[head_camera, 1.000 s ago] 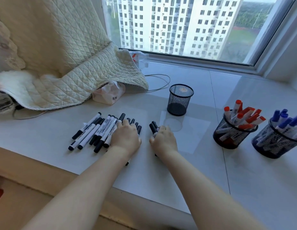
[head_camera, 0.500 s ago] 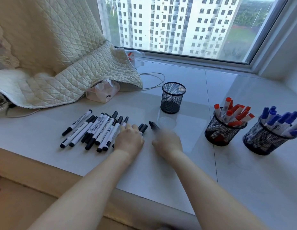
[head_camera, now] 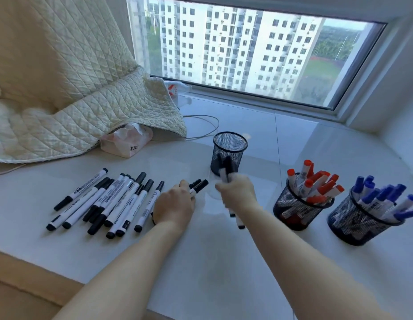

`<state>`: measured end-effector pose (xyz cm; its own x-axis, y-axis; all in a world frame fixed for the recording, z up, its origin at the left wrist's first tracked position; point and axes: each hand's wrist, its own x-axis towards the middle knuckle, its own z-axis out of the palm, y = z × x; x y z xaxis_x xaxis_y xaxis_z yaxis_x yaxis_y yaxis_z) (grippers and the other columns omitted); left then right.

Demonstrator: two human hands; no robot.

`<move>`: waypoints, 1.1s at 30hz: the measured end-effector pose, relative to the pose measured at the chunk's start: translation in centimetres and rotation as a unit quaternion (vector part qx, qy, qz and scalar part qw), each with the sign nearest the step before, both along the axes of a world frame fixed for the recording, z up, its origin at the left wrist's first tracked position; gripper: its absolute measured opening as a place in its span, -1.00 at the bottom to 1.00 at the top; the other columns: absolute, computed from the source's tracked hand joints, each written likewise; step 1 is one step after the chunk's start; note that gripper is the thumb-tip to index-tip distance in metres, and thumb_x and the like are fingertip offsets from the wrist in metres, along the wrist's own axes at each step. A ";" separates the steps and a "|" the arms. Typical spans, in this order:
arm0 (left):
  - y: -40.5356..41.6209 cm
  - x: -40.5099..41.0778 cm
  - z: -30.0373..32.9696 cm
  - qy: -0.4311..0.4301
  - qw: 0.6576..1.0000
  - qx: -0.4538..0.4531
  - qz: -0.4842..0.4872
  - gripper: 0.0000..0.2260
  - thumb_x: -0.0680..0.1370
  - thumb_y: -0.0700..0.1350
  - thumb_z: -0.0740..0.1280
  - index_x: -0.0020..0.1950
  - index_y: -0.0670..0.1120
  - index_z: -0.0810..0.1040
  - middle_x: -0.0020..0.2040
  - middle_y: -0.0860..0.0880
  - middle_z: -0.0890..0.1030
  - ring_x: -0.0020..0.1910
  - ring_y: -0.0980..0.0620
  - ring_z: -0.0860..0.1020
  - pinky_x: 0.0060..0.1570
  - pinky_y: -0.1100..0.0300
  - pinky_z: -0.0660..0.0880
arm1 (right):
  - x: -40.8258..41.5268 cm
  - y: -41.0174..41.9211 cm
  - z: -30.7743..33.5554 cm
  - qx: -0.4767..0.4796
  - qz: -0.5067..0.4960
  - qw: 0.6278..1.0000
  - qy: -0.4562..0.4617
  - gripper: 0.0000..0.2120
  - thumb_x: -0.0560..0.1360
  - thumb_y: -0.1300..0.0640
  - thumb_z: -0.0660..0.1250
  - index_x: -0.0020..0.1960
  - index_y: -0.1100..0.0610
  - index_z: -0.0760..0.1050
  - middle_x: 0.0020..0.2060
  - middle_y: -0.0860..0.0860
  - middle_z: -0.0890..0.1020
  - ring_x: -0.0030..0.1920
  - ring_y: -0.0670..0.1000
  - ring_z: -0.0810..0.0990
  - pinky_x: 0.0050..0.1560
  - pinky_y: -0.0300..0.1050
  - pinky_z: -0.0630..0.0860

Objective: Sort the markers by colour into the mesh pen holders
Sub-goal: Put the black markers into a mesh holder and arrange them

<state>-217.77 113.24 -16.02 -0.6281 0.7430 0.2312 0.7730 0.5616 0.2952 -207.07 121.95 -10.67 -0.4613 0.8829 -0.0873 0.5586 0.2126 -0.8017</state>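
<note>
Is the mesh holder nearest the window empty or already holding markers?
Empty, as far as visible: the black mesh pen holder shows a bare interior. The right hand grips black markers in front of it, not inside.
</note>
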 end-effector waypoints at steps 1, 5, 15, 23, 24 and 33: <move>0.5 -0.3 0.1 0.000 1.000 0.015 0.003 -0.83 0.57 -0.02 0.15 0.04 -0.10 0.38 -0.06 -0.11 0.59 -0.14 -0.18 0.57 -0.31 0.12 0.32 | -0.5 1.0 1.0 0.003 -0.020 0.998 0.055 -0.82 0.39 0.21 0.27 -0.36 0.15 0.35 -0.39 0.15 0.47 -0.36 0.14 0.48 -0.26 0.10 0.53; 1.9 -1.4 0.4 -0.009 0.991 0.130 -0.012 -0.84 0.53 -0.04 0.23 -0.01 -0.12 0.37 -0.14 -0.09 0.56 -0.24 -0.18 0.55 -0.33 0.13 0.31 | -2.6 4.7 5.0 0.074 -0.020 0.986 0.147 -0.74 0.39 0.19 0.29 -0.41 0.09 0.28 -0.51 0.06 0.42 -0.44 0.08 0.43 -0.39 -0.04 0.41; 5.6 -2.5 0.6 -0.035 0.934 0.355 -0.012 -0.81 0.45 -0.12 0.39 -0.21 -0.18 0.41 -0.46 0.03 0.37 -0.56 -0.10 0.39 -0.43 0.22 0.24 | -6.3 11.1 5.4 0.034 -0.097 0.938 0.331 -0.81 0.48 0.08 0.33 -0.06 0.22 0.52 -0.27 -0.08 0.67 -0.33 -0.09 0.56 -0.31 -0.32 0.46; 6.2 -3.5 0.1 -0.048 0.928 0.369 -0.022 -0.76 0.45 -0.01 0.28 -0.20 -0.19 0.43 -0.46 -0.05 0.47 -0.51 -0.15 0.45 -0.39 0.21 0.26 | -6.7 13.0 3.2 0.075 -0.125 0.976 0.161 -0.84 0.45 -0.04 0.32 -0.18 0.03 0.42 -0.32 -0.08 0.51 -0.20 0.03 0.50 -0.15 -0.14 0.34; 6.2 -3.5 0.1 -0.051 0.927 0.370 -0.021 -0.77 0.46 -0.01 0.28 -0.20 -0.18 0.43 -0.46 -0.02 0.45 -0.51 -0.14 0.45 -0.39 0.21 0.27 | -6.4 13.2 2.6 0.068 -0.121 0.981 0.139 -0.83 0.45 -0.02 0.32 -0.14 0.07 0.44 -0.25 -0.03 0.55 -0.14 0.06 0.51 -0.11 -0.13 0.36; 5.7 -3.0 0.6 -0.126 0.936 0.329 -0.011 -0.77 0.53 -0.05 0.30 -0.27 -0.08 0.35 -0.47 -0.02 0.43 -0.45 -0.12 0.39 -0.43 0.19 0.21 | -3.3 8.9 1.3 0.032 -0.133 0.986 0.094 -0.85 0.45 0.07 0.31 -0.04 0.13 0.44 -0.13 0.05 0.56 0.02 0.13 0.53 -0.09 -0.15 0.33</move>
